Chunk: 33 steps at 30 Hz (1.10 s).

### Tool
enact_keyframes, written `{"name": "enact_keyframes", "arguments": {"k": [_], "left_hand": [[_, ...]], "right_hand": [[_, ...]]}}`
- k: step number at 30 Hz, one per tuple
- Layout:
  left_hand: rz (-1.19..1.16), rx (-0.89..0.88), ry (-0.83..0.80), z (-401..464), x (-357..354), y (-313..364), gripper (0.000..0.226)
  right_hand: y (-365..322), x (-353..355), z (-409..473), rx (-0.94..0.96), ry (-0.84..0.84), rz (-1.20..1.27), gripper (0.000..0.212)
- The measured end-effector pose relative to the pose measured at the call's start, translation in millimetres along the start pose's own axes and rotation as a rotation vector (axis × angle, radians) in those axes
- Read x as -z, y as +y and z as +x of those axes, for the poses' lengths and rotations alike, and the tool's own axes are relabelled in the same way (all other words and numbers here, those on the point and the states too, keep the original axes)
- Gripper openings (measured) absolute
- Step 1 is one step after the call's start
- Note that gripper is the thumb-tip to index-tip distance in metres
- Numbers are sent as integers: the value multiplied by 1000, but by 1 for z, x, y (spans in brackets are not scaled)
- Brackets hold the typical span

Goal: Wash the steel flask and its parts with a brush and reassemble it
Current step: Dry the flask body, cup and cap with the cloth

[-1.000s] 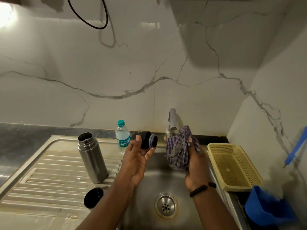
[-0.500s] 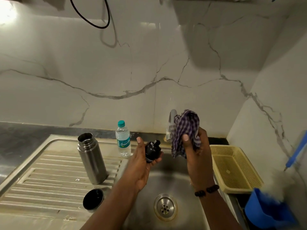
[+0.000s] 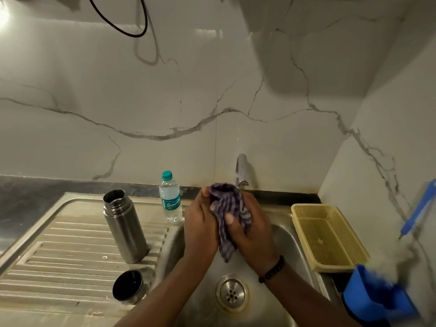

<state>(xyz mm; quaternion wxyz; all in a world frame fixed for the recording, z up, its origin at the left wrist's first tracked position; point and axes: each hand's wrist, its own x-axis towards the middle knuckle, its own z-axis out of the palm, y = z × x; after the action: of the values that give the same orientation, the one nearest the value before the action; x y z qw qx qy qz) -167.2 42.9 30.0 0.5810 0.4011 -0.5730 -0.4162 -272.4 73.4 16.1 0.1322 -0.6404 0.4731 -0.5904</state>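
The open steel flask body (image 3: pixel 125 226) stands upright on the ribbed drainboard (image 3: pixel 59 251). Its cup lid (image 3: pixel 127 286) lies mouth-up on the drainboard near the front. Over the sink basin (image 3: pixel 290 246), my left hand (image 3: pixel 200 223) and my right hand (image 3: pixel 253 230) are pressed together around a checked purple cloth (image 3: pixel 230 208). The right hand grips the cloth, which covers the black stopper; the stopper is hidden between the cloth and my left palm.
A small water bottle (image 3: pixel 170 199) stands at the back beside the sink. The tap (image 3: pixel 241 171) rises behind my hands. A yellow mesh basket (image 3: pixel 328 234) sits right of the basin, with a blue container (image 3: pixel 377 296) and a blue brush handle (image 3: pixel 418 208) further right.
My hands have come together. The cloth in my right hand now wraps over the black stopper that my left hand held in the open before.
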Motion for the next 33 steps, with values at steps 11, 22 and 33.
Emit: {"name": "enact_keyframes", "arguments": {"k": [11,22,33], "left_hand": [[288,-44,-9,19,-7,-4,55],[-240,600,-33,16,1,-14,58],[-205,480,-307,4,3,-14,65]], "right_hand": [[-17,13,20,-462,124,-155,30],[-20,46,18,-441,81,199,51],[-32,31,17,-343,-48,97,41]]}}
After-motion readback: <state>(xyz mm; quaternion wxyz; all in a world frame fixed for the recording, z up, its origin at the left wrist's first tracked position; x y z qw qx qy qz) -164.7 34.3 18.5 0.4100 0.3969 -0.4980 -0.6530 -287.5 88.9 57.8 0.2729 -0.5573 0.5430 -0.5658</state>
